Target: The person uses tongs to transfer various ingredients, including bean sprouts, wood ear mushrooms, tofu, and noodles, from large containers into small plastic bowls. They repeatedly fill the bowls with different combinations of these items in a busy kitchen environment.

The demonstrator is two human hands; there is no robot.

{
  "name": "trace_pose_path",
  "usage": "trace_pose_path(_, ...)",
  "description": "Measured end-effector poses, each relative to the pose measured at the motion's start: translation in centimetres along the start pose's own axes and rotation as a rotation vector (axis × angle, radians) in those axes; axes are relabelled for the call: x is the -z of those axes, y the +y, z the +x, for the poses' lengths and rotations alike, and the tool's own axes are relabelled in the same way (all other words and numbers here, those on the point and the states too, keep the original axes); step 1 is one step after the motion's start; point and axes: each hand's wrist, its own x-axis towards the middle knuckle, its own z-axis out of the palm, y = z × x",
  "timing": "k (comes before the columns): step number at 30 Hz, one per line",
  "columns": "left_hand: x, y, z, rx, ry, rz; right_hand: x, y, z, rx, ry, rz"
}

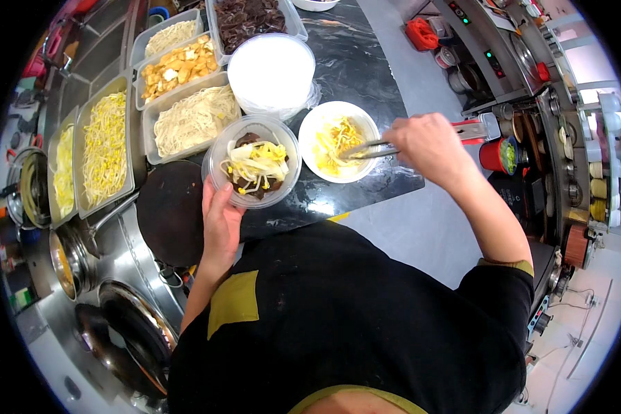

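Observation:
My left hand (219, 219) grips a clear round plastic tub (292, 155) by its near left side. Inside the tub lie bean sprouts, pale cabbage-like strips (257, 160) and dark pieces that look like wood ear. In my right hand (426, 146) is a pair of metal tongs (381, 146), its tips down in a white bowl (338, 107) just right of the tub. Yellow shreds (337, 138) fill part of that bowl; their kind is not plain. Behind the tub rises a stack of round white containers (270, 69).
Rectangular bins of bean sprouts (105, 141), noodle-like strips (194, 119), fried tofu-like cubes (181, 67) and dark wood ear (250, 19) stand along the left and back of the black marbled counter (366, 65). A dark round board (171, 214) lies left of my left hand; pans (127, 331) sit nearer.

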Motion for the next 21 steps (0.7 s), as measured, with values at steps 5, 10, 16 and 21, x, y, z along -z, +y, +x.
trace_pose_path(5,0.1,0.3,0.2,-0.022,0.011,-0.001,0.5,-1.4,1.7,0.011,0.042,-0.123)
trace_pose_path(10,-0.2,0.3,0.3,-0.020,0.021,0.031,-2.0,-2.7,4.5,0.054,0.026,-0.130)
trace_pose_path(16,0.9,-0.2,-0.2,-0.011,0.070,-0.002,2.9,0.7,-0.5,-0.055,0.179,0.189)
trace_pose_path(21,0.9,-0.9,0.1,0.004,0.038,-0.005,6.1,1.6,-4.0,-0.164,0.191,0.315)
